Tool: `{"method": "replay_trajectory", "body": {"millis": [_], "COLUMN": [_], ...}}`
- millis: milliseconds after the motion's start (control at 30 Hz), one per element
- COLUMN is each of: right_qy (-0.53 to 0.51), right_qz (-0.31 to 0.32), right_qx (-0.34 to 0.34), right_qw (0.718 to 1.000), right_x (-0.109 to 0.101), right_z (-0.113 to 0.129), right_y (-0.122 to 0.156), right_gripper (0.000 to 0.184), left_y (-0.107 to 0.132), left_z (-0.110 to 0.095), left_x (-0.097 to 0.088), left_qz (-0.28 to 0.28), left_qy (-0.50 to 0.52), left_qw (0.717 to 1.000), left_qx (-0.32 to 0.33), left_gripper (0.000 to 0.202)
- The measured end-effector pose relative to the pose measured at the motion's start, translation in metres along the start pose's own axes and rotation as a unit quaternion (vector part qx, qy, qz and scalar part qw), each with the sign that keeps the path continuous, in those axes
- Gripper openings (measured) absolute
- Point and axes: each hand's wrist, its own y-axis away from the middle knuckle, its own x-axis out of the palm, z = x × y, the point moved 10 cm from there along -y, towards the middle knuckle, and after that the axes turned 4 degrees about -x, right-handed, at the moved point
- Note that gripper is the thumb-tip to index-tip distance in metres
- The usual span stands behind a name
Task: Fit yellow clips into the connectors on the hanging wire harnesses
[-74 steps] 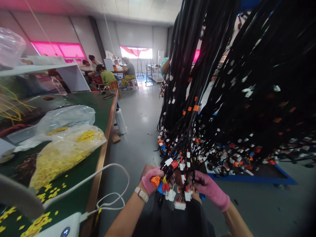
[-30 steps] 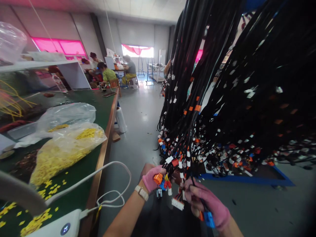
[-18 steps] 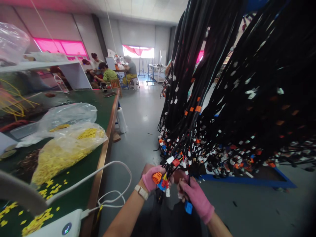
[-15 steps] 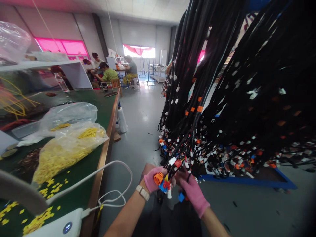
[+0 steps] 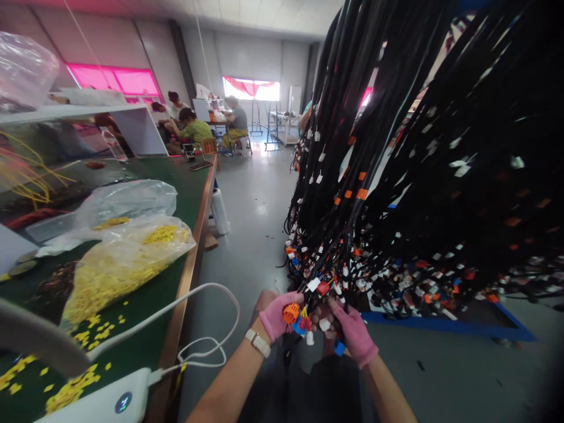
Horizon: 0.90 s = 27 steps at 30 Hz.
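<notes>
Black cable bundles [image 5: 339, 135] hang in front of me, their lower ends crowded with small coloured connectors. My left hand [image 5: 278, 316], in a pink glove with bare fingertips, is closed around a cluster of wire ends. An orange connector [image 5: 291, 313], a blue connector [image 5: 299, 326] and a white connector [image 5: 309, 338] stick out of that grip. Beside it my right hand [image 5: 352, 332], gloved alike, has its fingers closed at the same bundle by a white connector [image 5: 325, 324]. A blue connector [image 5: 339, 348] hangs under the right fingers. A red connector [image 5: 323, 288] shows above, between the hands.
On my left is a green-topped bench [image 5: 185, 202] with bags of yellow pieces [image 5: 118, 276], loose yellow bits and a white power bank [image 5: 103, 402] with its cable [image 5: 211, 288]. A blue-framed rack base [image 5: 462, 326] stands right. Co-workers [image 5: 194, 129] sit far back.
My right hand has turned and its fingers have come up to the wire ends; a white connector now shows by them. My left hand keeps its grip. The view has shifted slightly.
</notes>
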Motion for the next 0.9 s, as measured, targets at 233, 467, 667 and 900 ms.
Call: {"method": "replay_trajectory", "body": {"millis": [233,467,667,900], "right_qy": [-0.074,-0.18,-0.173,-0.059], "right_qz": [0.026,0.014,0.047,0.043], "right_qx": [0.031,0.068,0.063,0.002], "right_qw": [0.996,0.981,0.982,0.997], "right_x": [-0.01,-0.002,0.012,0.015], "right_z": [0.001,-0.002,0.0,0.016], "right_y": [0.019,0.027,0.031,0.026], "right_gripper": [0.033,0.03,0.025,0.03], "left_y": [-0.008,-0.004,-0.001,-0.009], "left_z": [-0.005,-0.015,-0.015,-0.007], "left_x": [-0.009,-0.008,-0.002,0.008], "left_qz": [-0.058,-0.096,-0.121,-0.116], "left_qy": [-0.057,-0.136,-0.238,-0.388], "left_qw": [0.996,0.986,0.964,0.914], "left_qx": [0.026,0.011,0.002,0.006], "left_gripper": [0.031,0.035,0.038,0.04]}}
